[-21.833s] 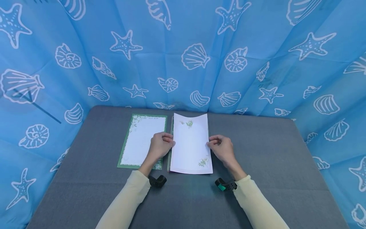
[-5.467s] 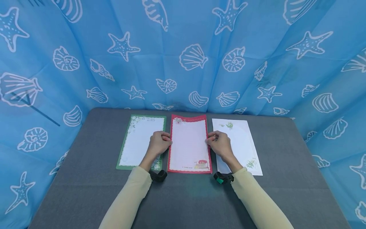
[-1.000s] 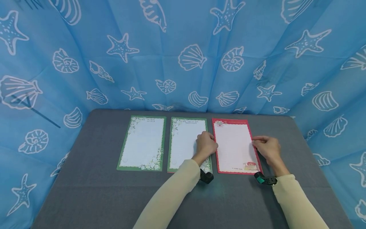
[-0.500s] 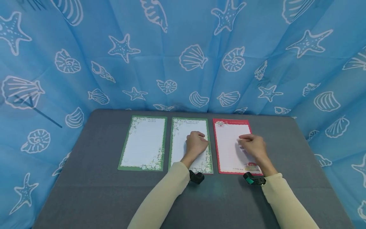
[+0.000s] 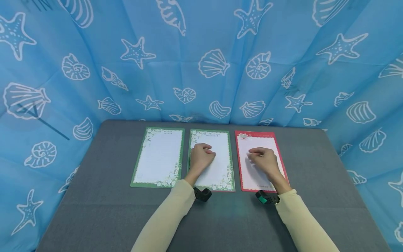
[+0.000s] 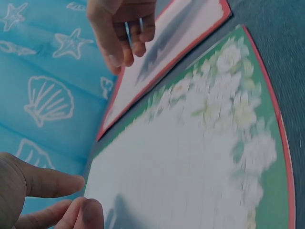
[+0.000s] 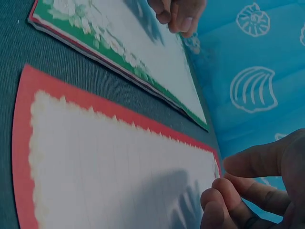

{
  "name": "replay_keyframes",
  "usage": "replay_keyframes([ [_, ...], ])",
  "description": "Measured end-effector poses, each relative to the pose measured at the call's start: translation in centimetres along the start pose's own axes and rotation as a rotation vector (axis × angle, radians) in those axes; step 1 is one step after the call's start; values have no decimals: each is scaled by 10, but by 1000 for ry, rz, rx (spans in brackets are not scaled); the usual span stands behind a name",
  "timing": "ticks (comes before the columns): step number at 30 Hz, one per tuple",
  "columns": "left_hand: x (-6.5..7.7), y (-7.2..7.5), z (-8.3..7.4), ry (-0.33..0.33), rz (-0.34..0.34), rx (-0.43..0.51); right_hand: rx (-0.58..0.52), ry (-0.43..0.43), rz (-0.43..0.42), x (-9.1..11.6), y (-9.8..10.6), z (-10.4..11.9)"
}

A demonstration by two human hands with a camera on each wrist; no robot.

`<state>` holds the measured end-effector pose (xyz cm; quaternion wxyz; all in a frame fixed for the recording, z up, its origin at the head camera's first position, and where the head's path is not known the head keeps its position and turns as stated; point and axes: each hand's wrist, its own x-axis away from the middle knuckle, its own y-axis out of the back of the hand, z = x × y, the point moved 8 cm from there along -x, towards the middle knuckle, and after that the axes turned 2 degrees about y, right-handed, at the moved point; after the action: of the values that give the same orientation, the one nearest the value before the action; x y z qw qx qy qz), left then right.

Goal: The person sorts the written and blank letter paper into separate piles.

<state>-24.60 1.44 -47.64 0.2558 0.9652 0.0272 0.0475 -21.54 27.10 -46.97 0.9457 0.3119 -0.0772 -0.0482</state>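
At far left, a flat green-bordered sheet (image 5: pixel 158 154) lies on the grey cloth tabletop (image 5: pixel 223 220), a paper rectangle with pale flowers printed along its margins. Next to it rests a green-bordered stack (image 5: pixel 218 171) with a similar floral top page. The left hand (image 5: pixel 201 156) hovers over it, thumb and fingers loosely bent with a narrow gap between the tips, holding nothing. Farther right lies a red-bordered sheet (image 5: pixel 252 175), white within a scalloped inner line; above it the right hand (image 5: pixel 265 161) hangs with fingers softly bent, a small gap at the tips, likewise holding nothing.

Narrow strips of cloth separate the three, with no overlap; a broader grey stretch runs on at either side. Behind rises a creased blue curtain (image 5: pixel 214 38) with white shells and starfish.

Only the head view takes in the far-left sheet. The left wrist view brings out a red edge beneath the stack's green page; the right wrist view shows several layered edges there, plus faint ruled lines and the hand's shadow on the red-bordered sheet.
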Motion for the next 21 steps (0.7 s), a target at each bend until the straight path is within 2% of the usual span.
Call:
replay_keyframes([
  [4, -2, 13, 6, -4, -26, -8, -17, 18, 14, -1, -12, 6],
  [14, -4, 43, 26, 89, -67, -25, -63, 43, 68, -3, -36, 20],
  [21, -4, 58, 34, 75, -109, -59, -47, 31, 84, -3, -45, 26],
])
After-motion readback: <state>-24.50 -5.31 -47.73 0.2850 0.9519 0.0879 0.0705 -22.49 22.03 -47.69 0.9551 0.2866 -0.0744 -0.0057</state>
